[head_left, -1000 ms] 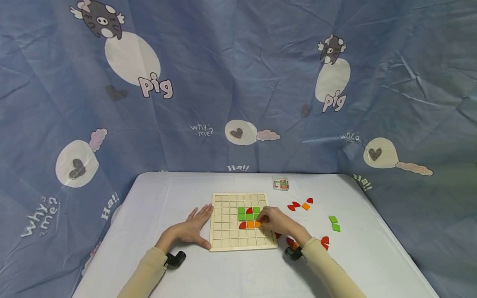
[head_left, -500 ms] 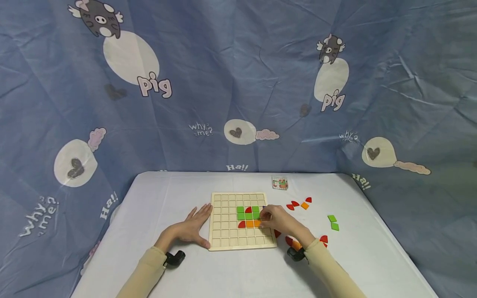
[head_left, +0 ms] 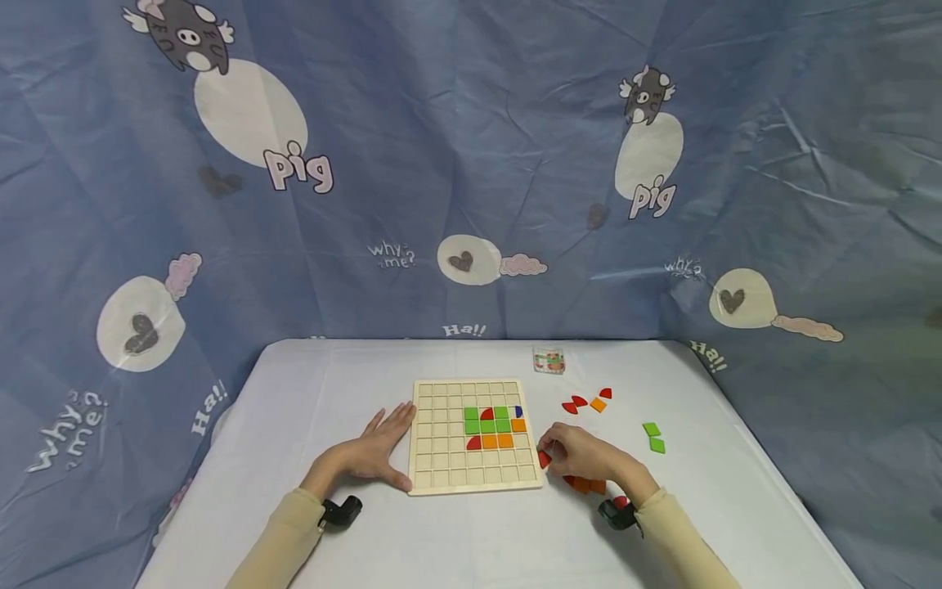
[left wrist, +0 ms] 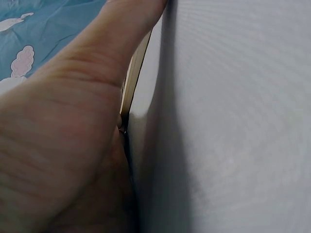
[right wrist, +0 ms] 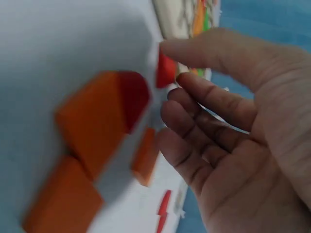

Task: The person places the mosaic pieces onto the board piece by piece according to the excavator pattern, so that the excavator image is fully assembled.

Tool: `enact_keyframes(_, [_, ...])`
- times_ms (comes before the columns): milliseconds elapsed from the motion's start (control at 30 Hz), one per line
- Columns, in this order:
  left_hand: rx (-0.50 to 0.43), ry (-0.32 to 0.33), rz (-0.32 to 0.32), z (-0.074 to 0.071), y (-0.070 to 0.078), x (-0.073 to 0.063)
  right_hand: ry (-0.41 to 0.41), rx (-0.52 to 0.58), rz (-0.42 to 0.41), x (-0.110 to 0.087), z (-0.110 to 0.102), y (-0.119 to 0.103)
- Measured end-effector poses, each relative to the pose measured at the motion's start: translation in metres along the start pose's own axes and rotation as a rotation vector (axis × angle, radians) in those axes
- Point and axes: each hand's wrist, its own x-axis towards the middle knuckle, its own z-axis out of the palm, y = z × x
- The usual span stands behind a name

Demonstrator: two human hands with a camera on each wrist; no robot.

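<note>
A light wooden grid board lies on the table, with green, orange, red and dark blue flat pieces in its squares. My left hand rests spread against the board's left edge; in the left wrist view mostly the hand's side shows. My right hand is off the board's right side, with thumb and fingers loosely bent around a gap. Right at its fingertips is a red quarter-round piece, also in the right wrist view beside the thumb tip; whether they touch it I cannot tell.
Orange squares and a dark red piece lie below my right hand. Farther right are two green squares. Several red pieces and an orange square lie behind. A small pattern card sits at the back.
My right hand has left the board and moved right and toward me, to the red piece. An orange square and a dark blue piece now show on the board. The left hand stays put.
</note>
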Motion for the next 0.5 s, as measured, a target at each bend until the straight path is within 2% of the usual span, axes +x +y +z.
enact_keyframes(167, [0.001, -0.002, -0.001, -0.0006, 0.0006, -0.0001, 0.024, -0.019, -0.019, 0.0022, 0.0068, 0.0028])
enact_keyframes(267, [-0.003, -0.001, 0.001, -0.0011, 0.0007, -0.0001, 0.046, -0.027, 0.011, 0.004, 0.0074, 0.0038])
enact_keyframes(333, [0.002, -0.002, 0.004, -0.0012, 0.0004, -0.0002, 0.073, -0.023, 0.066, 0.005, 0.0068, 0.0046])
enact_keyframes(500, [0.01, -0.008, 0.008, -0.0005, -0.0009, -0.0003, 0.125, 0.002, 0.267, 0.0069, 0.0066, 0.007])
